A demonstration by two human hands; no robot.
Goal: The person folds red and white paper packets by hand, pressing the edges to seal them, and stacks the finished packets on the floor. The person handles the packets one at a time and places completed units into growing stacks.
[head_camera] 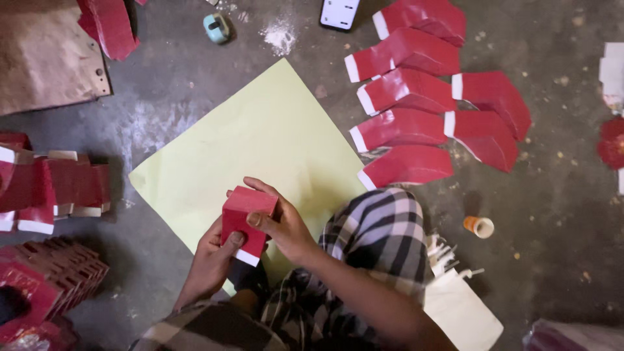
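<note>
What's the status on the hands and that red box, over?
Left hand and right hand both gripping the red box, held above the yellow sheet. Flat red blanks laid out to the right. Nothing in the way.

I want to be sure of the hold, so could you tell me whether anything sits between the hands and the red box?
Nothing visible does: the left hand and right hand both touch the red box directly, above the yellow sheet.

We sit on the bare concrete floor (552, 214) of a small box-making workshop: flat red cardboard blanks (416, 97) lie beyond our grip, finished red boxes (58, 266) stacked to its left.
</note>
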